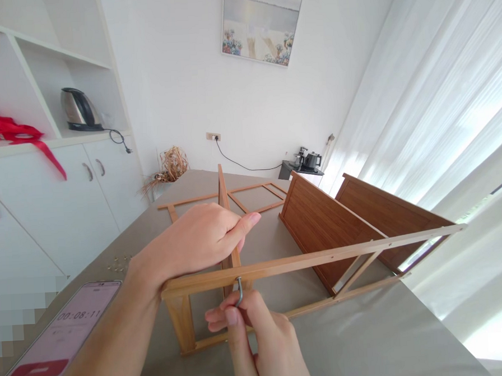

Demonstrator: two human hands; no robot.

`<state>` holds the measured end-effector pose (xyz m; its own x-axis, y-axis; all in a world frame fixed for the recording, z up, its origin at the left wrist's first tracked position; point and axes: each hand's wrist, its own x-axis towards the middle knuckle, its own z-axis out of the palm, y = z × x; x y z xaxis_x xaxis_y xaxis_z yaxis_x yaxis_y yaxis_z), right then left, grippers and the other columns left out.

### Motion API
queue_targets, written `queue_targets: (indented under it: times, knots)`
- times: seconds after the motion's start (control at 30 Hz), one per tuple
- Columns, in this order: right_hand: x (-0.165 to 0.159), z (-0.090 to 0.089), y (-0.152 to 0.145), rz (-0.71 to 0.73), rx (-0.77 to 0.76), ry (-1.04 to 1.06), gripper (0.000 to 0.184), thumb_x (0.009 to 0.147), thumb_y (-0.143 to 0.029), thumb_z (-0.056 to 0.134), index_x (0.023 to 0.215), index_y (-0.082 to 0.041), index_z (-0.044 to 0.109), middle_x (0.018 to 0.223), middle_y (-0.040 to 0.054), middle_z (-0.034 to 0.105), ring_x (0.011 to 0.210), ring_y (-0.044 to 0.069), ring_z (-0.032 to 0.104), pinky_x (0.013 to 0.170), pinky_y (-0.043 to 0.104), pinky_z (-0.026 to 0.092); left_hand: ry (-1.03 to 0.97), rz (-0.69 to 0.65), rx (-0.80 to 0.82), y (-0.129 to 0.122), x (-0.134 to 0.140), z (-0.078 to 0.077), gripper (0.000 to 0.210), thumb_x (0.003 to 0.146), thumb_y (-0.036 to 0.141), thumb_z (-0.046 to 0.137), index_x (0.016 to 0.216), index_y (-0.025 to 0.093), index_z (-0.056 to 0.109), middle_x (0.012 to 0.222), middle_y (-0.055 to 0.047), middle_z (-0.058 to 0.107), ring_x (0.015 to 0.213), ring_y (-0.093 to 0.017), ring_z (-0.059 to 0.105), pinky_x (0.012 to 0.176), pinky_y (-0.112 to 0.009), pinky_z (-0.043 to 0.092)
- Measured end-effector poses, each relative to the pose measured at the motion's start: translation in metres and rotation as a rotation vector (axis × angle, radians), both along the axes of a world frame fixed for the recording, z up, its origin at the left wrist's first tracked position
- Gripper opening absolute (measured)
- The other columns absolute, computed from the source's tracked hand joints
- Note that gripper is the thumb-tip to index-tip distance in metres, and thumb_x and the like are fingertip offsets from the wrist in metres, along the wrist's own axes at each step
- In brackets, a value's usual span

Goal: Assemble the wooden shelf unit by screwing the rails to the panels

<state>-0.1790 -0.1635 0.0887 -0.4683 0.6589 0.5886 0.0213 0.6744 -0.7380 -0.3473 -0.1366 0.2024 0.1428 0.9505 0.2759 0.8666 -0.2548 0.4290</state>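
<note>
A wooden side frame stands on its edge across the table, joined to brown wooden shelf panels on the right. My left hand reaches over the frame near its left end, fingers wrapped round a narrow upright board that meets the frame there. The fingertips of that hand are mostly hidden behind the wood. In front of the frame, my right hand pinches a bent metal hex key. The key's upper end meets the rail's near side, where the board joins it.
A phone showing a timer lies at the left, with small screws beyond it. Another wooden frame lies flat at the back of the table. Cabinets stand left, curtains hang right.
</note>
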Motion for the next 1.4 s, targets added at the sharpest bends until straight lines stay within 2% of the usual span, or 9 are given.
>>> queue_targets:
  times: [0.3,0.5,0.7,0.8,0.93,1.07,1.4]
  knots:
    - [0.003,-0.002,0.0,-0.115,0.163,-0.055,0.016,0.105,-0.025,0.037,0.102,-0.026,0.053,0.088,-0.0024,0.075,0.07,0.009,0.071,0.067,0.015,0.056,0.006,0.008,-0.058,-0.001,-0.003,0.0,0.065,0.101,0.062,0.031,0.061,0.022,0.062,0.061,0.004,0.068,0.06,-0.012,0.061,0.06,-0.025,0.041]
    - [-0.006,-0.007,0.0,-0.212,0.271,0.051,0.016,0.102,-0.018,0.041,0.102,-0.024,0.056,0.084,-0.0024,0.074,0.066,0.01,0.068,0.066,0.018,0.055,0.001,-0.014,-0.079,0.001,-0.002,0.001,0.066,0.1,0.064,0.033,0.058,0.021,0.062,0.055,0.004,0.062,0.053,-0.01,0.054,0.054,-0.024,0.039]
    - [-0.012,-0.012,-0.002,-0.291,0.384,0.13,0.016,0.1,-0.012,0.043,0.096,-0.02,0.056,0.076,0.0008,0.07,0.058,0.011,0.06,0.06,0.022,0.048,0.019,-0.062,-0.037,0.002,-0.004,0.0,0.062,0.102,0.056,0.034,0.06,0.022,0.065,0.059,0.005,0.064,0.058,-0.01,0.059,0.061,-0.024,0.041]
    - [-0.003,-0.003,0.005,-0.311,0.535,0.098,0.016,0.101,-0.011,0.042,0.097,-0.016,0.056,0.066,0.0009,0.062,0.05,0.011,0.049,0.053,0.024,0.04,0.015,-0.077,-0.047,0.002,-0.005,0.0,0.059,0.103,0.052,0.035,0.062,0.023,0.067,0.062,0.006,0.068,0.061,-0.01,0.061,0.064,-0.024,0.041]
    - [0.018,0.019,0.021,-0.185,0.694,-0.19,0.014,0.1,-0.008,0.043,0.097,-0.015,0.055,0.061,-0.0015,0.05,0.051,0.012,0.041,0.05,0.025,0.032,0.033,-0.08,-0.037,0.002,-0.004,0.0,0.06,0.103,0.052,0.034,0.063,0.023,0.066,0.063,0.005,0.068,0.063,-0.011,0.062,0.066,-0.025,0.041]
    - [0.031,0.027,0.029,-0.169,0.742,-0.294,0.015,0.1,-0.008,0.041,0.101,-0.013,0.055,0.063,-0.0012,0.049,0.053,0.013,0.039,0.053,0.026,0.031,0.049,-0.086,-0.031,0.002,-0.005,-0.001,0.063,0.103,0.055,0.032,0.063,0.022,0.067,0.064,0.004,0.067,0.06,-0.011,0.06,0.061,-0.027,0.039]
    - [0.035,0.034,0.028,-0.167,0.801,-0.354,0.02,0.097,-0.005,0.042,0.108,-0.012,0.057,0.064,-0.002,0.052,0.053,0.012,0.043,0.052,0.027,0.033,0.011,-0.11,-0.036,0.001,-0.005,0.0,0.061,0.104,0.051,0.032,0.064,0.021,0.067,0.061,0.002,0.066,0.055,-0.012,0.058,0.056,-0.028,0.037]
